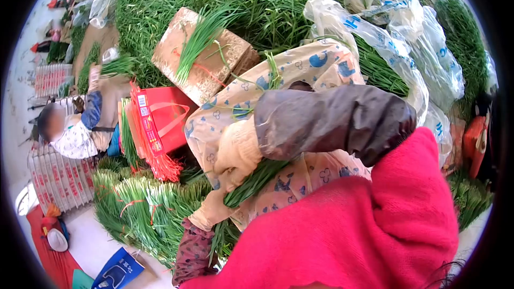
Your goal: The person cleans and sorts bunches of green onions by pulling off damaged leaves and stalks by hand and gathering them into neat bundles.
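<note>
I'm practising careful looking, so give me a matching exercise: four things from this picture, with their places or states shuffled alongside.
Things
1. Long dark-green leafy stalks
2. Brown rectangular box
3. Red rectangular bag with a strap handle
4. Translucent plastic bags with blue lettering

Places or states
A. Upper right of the picture
B. At the pale-gloved left hand and right hand
C. Next to a fringe of red strands
D. Under a bunch of thin green stalks

Pairs: 1-B, 2-D, 3-C, 4-A

The stalks (262, 179) are green, the apron (214, 120) pinkish cream (printed with blue figures), the sweater (342, 230) hot pink.
</note>
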Demonstrator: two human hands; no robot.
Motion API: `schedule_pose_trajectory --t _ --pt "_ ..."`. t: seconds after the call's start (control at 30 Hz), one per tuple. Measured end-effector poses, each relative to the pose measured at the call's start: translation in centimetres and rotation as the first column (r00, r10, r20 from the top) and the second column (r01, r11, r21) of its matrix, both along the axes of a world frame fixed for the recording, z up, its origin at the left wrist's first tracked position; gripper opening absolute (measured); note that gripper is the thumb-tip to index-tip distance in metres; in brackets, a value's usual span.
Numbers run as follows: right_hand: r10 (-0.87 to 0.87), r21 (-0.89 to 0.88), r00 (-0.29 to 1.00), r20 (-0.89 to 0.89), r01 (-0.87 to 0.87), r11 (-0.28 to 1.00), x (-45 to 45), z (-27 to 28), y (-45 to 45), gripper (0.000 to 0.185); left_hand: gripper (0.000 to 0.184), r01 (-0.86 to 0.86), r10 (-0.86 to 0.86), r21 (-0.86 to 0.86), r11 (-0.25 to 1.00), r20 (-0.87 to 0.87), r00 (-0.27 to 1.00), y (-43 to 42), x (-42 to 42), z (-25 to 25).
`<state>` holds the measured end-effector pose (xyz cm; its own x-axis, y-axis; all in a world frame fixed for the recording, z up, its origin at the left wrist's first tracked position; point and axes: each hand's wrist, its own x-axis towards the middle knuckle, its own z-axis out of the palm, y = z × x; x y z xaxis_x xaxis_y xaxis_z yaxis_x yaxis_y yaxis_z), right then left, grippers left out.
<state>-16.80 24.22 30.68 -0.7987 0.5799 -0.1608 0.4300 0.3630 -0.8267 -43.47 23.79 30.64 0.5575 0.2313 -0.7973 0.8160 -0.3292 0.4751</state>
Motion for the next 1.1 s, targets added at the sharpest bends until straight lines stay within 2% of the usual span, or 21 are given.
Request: schedule_pose_trajectory --t 0.03,0.07,0.1,0.13,0.23,0.3,0.33,0.4,0.43,0.47,0.57,0.6,0.67,0.73,0.8,0.83,0.93,1.0,1.03,1.07,1.1 --pt "0.029 -0.037 0.981 0.19 -0.022 0.999 0.0 0.0 -0.1 0.049 0.075 0.009 -0.009 -0.005 1.0 0.003 1.0 0.1 -0.3 -0.2" --pt "0.025 -0.041 0.981 0.193 -0.018 0.999 0.5 -0.4 -0.1 0.049 0.073 -0.126 0.131 -0.097 0.987 0.047 0.99 0.2 -0.7 -0.3" --pt "-0.025 -0.176 0.954 0.3 0.081 0.981 1.6 -1.1 0.0 0.053 0.07 -0.257 0.276 -0.192 0.947 0.076 0.958 0.3 -1.2 -0.5" --pt "-0.055 -0.294 0.911 0.409 0.188 0.937 2.8 -1.8 0.1 0.058 0.07 -0.259 0.278 -0.196 0.946 0.077 0.957 0.5 -1.9 -0.9" --pt "-0.055 -0.329 0.929 0.367 0.185 0.926 6.3 -3.8 -0.4 0.068 0.068 -0.416 0.475 -0.406 0.814 0.054 0.878 1.1 -3.5 -1.8" --pt "-0.116 -0.415 0.987 0.113 0.153 0.897 8.0 -5.3 -1.4 0.065 0.071 -0.427 0.498 -0.471 0.772 0.032 0.866 1.9 -4.4 -3.0" --pt "-0.124 -0.42 0.986 0.116 0.162 0.893 8.5 -6.1 -2.2 0.065 0.073 -0.436 0.521 -0.529 0.728 0.013 0.854 2.2 -4.2 -3.1" --pt "-0.26 -0.688 0.924 -0.281 -0.005 0.725 9.3 -6.5 -3.1 0.056 0.077 -0.459 0.533 -0.552 0.697 -0.031 0.846 3.1 -3.5 -3.5" --pt "-0.289 -0.792 0.948 -0.132 0.075 0.606 10.3 -6.0 -3.0 0.05 0.078 -0.452 0.532 -0.596 0.664 -0.048 0.845 3.5 -3.2 -3.9" --pt "-0.293 -0.791 0.947 -0.133 0.077 0.607 10.9 -5.6 -2.5 0.05 0.08 -0.445 0.53 -0.637 0.629 -0.066 0.845 4.0 -2.9 -4.4" --pt "-0.23 -0.572 0.938 0.258 0.341 0.746 11.6 -3.0 -1.3 0.038 0.086 -0.348 0.486 -0.686 0.639 0.01 0.874 4.9 -2.6 -6.7" --pt "-0.236 -0.571 0.936 0.261 0.347 0.744 11.8 -1.8 -1.1 0.038 0.087 -0.284 0.479 -0.708 0.647 0.088 0.873 5.1 -2.4 -7.2" --pt "-0.275 -0.342 0.853 0.443 0.444 0.828 12.2 0.2 -0.9 0.029 0.09 -0.327 0.486 -0.727 0.604 0.011 0.874 5.3 -1.7 -7.1" --pt "-0.317 -0.31 0.845 0.432 0.469 0.827 13.2 2.1 -0.9 0.025 0.087 -0.298 0.479 -0.757 0.581 0.022 0.878 5.2 -1.3 -7.0" --pt "-0.376 -0.326 0.873 0.312 0.47 0.82 14.7 3.7 -0.3 0.026 0.086 -0.321 0.49 -0.77 0.552 -0.013 0.872 5.1 -1.0 -6.6" --pt "-0.521 -0.326 0.831 0.197 0.556 0.764 16.0 3.9 -0.1 0.027 0.084 -0.343 0.5 -0.782 0.521 -0.046 0.865 5.1 -0.9 -6.5" --pt "-0.804 -0.365 0.51 -0.306 0.717 0.594 19.9 4.2 0.5 0.035 0.08 -0.359 0.542 -0.838 0.412 -0.091 0.836 5.2 -1.8 -7.3" --pt "-0.88 -0.149 0.418 -0.227 0.878 0.456 20.4 2.9 0.8 0.046 0.078 -0.396 0.628 -0.829 0.395 -0.07 0.775 4.3 -1.9 -7.2" --pt "-0.907 0.22 0.419 0.041 0.882 0.418 20.1 1.5 1.0 0.051 0.076 -0.407 0.664 -0.845 0.346 -0.086 0.742 4.3 -2.3 -7.6" --pt "-0.912 0.556 0.297 0.282 0.725 0.407 19.9 0.3 1.3 0.058 0.075 -0.416 0.697 -0.86 0.295 -0.104 0.709 4.2 -2.7 -7.8" --pt "-0.807 0.422 0.31 0.503 0.727 0.542 18.4 0.9 1.0 0.067 0.073 -0.419 0.717 -0.867 0.269 -0.11 0.689 4.1 -2.7 -7.9"
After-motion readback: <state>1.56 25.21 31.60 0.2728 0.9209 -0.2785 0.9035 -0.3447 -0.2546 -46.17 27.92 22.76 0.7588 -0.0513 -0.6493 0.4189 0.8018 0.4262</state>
